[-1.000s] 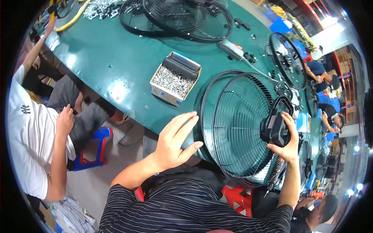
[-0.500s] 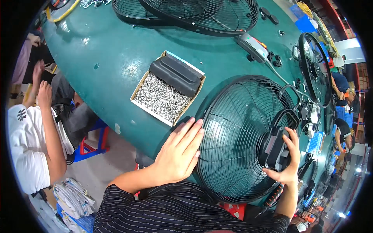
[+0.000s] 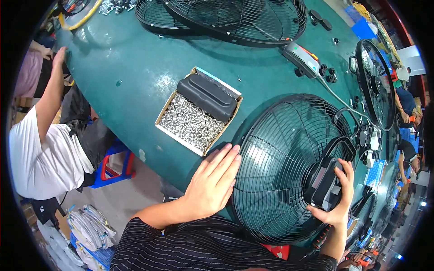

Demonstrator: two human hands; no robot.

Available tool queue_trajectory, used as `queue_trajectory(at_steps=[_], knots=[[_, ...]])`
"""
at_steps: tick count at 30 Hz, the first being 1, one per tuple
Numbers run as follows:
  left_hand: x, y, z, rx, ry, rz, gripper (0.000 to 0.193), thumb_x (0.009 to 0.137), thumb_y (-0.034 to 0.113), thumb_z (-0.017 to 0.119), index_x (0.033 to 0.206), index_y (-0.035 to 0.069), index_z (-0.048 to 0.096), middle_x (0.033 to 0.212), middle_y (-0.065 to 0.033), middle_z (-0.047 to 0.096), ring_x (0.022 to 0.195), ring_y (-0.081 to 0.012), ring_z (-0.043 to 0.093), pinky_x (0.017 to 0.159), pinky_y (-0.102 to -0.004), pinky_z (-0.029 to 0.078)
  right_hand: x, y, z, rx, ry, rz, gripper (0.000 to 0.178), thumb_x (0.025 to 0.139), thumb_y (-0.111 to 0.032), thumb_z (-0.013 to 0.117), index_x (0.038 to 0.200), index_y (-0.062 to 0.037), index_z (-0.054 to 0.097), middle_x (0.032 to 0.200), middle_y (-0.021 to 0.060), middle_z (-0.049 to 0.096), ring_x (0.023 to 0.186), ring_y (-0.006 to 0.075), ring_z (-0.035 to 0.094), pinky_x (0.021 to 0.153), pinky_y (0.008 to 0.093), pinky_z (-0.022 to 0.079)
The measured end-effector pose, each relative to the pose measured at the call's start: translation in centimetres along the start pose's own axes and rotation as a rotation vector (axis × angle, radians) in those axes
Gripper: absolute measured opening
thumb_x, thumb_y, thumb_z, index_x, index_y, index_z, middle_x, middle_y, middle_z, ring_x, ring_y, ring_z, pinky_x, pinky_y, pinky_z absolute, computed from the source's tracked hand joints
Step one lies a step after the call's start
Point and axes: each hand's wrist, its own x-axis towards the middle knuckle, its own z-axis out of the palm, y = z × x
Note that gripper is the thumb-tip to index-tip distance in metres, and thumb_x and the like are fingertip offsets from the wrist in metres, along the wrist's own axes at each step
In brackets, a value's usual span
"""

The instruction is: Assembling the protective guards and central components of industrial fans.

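Note:
A black wire fan guard (image 3: pixel 275 167) lies on the green table in front of me, with a black motor housing (image 3: pixel 323 185) at its hub. My left hand (image 3: pixel 212 183) rests flat against the guard's left edge, fingers stretched out together. Around the housing, my right hand (image 3: pixel 337 203) is closed, thumb on the near side and fingers on the far side. Just beyond my left fingertips stands an open box (image 3: pixel 181 143) of small silver screws (image 3: pixel 192 124). Across its far side lies a long black moulded plastic cover (image 3: pixel 210 97).
A grey power adapter (image 3: pixel 302 60) with a cable lies behind the guard. Larger round fan guards (image 3: pixel 235 22) sit at the far edge, and another fan (image 3: pixel 375 86) stands at right. A person in a white shirt (image 3: pixel 49 153) is at left beside a blue and red stool (image 3: pixel 113 165).
Both my hands keep their places on the fan. The view has shifted slightly, so the table's things sit a little lower and further right. The person at left has raised an arm.

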Motion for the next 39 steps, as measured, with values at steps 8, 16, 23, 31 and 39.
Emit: queue_trajectory(at_steps=[8, 16, 23, 31, 39], knots=[[-1.1, -0.4, 1.4, 0.031, 0.044, 0.032, 0.067, 0.086, 0.008, 0.066, 0.147, -0.013, 0.048, 0.159, -0.0282, 0.045, 0.149, -0.0416, 0.044, 0.108, -0.0485, 0.045, -0.1, -0.7, -0.1, 0.022, -0.007, -0.005, 0.109, 0.055, -0.055, 0.093, 0.145, -0.0059, 0.054, 0.155, 0.0302, 0.045, 0.147, 0.0546, 0.036, 0.122, 0.0667, 0.024], [-1.7, -1.0, 2.6, -0.057, 0.170, 0.013, 0.068, 0.099, 0.011, 0.059, 0.159, -0.007, 0.031, 0.164, -0.0249, 0.037, 0.150, -0.0415, 0.039, 0.121, -0.0502, 0.035, -8.7, 5.3, 0.2, -0.358, 0.646, 0.231, 0.064, 0.107, -0.042, 0.054, 0.147, 0.0071, 0.048, 0.144, 0.0313, 0.057, 0.125, 0.0445, 0.059, 0.104, 0.0534, 0.051], [1.9, -0.7, 3.3, -0.531, 0.213, -0.113, 0.066, 0.109, 0.028, 0.053, 0.160, -0.007, 0.028, 0.168, -0.0275, 0.027, 0.158, -0.0392, 0.027, 0.129, -0.0460, 0.023, -19.4, 7.2, 4.4, 0.379, 0.674, 0.911, 0.057, 0.114, -0.032, 0.038, 0.157, 0.0050, 0.038, 0.159, 0.0285, 0.043, 0.143, 0.0404, 0.045, 0.122, 0.0528, 0.036], [4.7, -0.4, 6.8, -0.470, 0.375, -0.132, 0.070, 0.101, 0.029, 0.067, 0.155, -0.006, 0.038, 0.161, -0.0273, 0.039, 0.153, -0.0400, 0.035, 0.126, -0.0453, 0.029, -18.7, 3.0, 6.2, 0.648, 0.714, 0.815, 0.057, 0.115, -0.031, 0.033, 0.164, -0.0044, 0.026, 0.171, 0.0181, 0.021, 0.155, 0.0408, 0.017, 0.127, 0.0592, 0.013], [5.3, -0.3, 6.4, -0.480, 0.403, -0.194, 0.068, 0.099, 0.028, 0.072, 0.153, -0.003, 0.045, 0.153, -0.0234, 0.053, 0.144, -0.0332, 0.050, 0.120, -0.0402, 0.039, -18.6, 4.6, 9.6, 0.680, 0.964, 0.621, 0.072, 0.106, -0.045, 0.049, 0.160, 0.0008, 0.039, 0.166, 0.0197, 0.038, 0.156, 0.0338, 0.031, 0.129, 0.0448, 0.020]])
